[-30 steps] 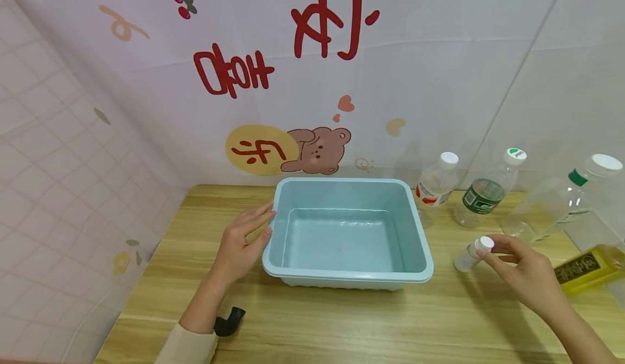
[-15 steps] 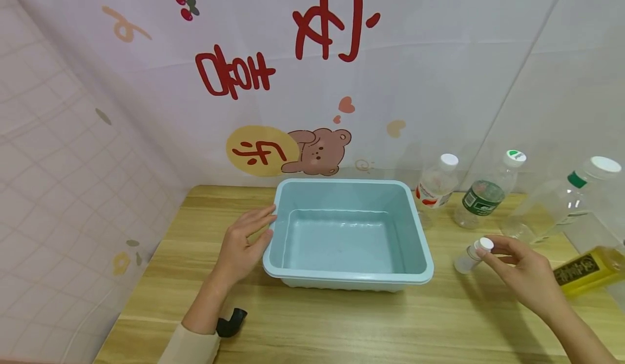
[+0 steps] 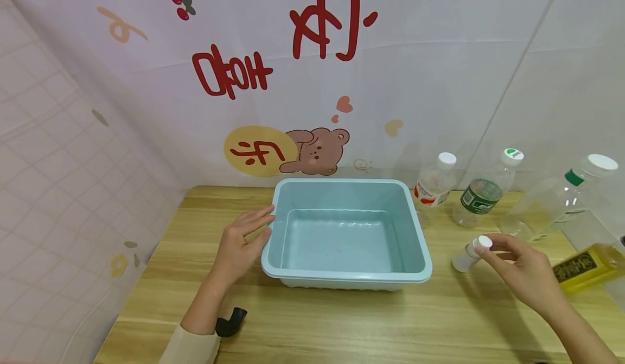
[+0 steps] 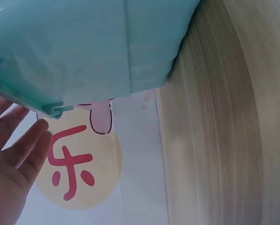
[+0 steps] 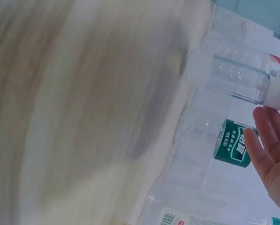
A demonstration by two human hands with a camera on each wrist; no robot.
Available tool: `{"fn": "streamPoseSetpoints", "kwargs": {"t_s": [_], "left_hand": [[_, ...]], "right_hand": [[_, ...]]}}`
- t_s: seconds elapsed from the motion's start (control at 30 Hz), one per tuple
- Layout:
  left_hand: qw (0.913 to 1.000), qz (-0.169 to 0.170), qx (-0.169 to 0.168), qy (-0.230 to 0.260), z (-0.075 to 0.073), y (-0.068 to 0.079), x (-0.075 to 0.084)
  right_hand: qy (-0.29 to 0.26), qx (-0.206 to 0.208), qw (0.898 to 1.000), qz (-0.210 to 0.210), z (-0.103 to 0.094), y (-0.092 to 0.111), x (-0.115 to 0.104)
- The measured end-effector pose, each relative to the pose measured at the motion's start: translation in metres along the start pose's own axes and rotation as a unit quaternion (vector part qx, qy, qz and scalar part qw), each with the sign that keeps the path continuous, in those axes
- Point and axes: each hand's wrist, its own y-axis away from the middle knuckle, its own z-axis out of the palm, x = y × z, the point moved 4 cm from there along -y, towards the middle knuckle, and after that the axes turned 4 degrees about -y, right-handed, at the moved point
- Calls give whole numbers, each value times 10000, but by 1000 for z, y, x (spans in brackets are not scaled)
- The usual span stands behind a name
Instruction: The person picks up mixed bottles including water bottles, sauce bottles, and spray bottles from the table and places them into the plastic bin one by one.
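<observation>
R hand (image 3: 525, 270) pinches clear cyl. btl (image 3: 464, 259) w/ wht cap (image 3: 485, 241).

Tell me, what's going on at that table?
Someone has a small bottle by its white cap in their right grip. Their left grip rests against the left edge of a blue tub. I can't tell whether the small bottle's base touches the table. Three see-through bottles and a bottle of yellow liquid are on the right.

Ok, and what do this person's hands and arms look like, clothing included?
The left hand and right hand are bare, without gloves. A plain cream sleeve ends near the left wrist; no sleeve shows on the right. A curved black piece appears beside the cuff, though whether it is worn is unclear.
</observation>
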Motion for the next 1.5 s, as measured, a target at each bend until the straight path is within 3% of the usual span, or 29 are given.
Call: {"fn": "streamPoseSetpoints", "kwargs": {"t_s": [0.3, 0.57, 0.87, 1.03, 1.23, 1.5], "left_hand": [[9996, -211, 25, 199, 0, 0, -2], [9990, -357, -92, 254, -11, -5, 33], [9994, -250, 77, 210, -11, -4, 35], [9995, -96, 188, 236, -7, -3, 25], [9992, 16, 309, 249, 3, 1, -2], [9984, 262, 363, 336, 4, 1, -4]], "right_hand": [[81, 30, 9999, 58, -10, -2, -9], [42, 246, 9997, -8, -20, -4, -19], [126, 196, 9994, 246, -34, -7, -38], [-57, 418, 9987, 300, -43, -8, -50], [-368, 702, 9968, -73, -49, -13, -67], [-587, 1015, 9910, -653, -58, -20, -94]]}}
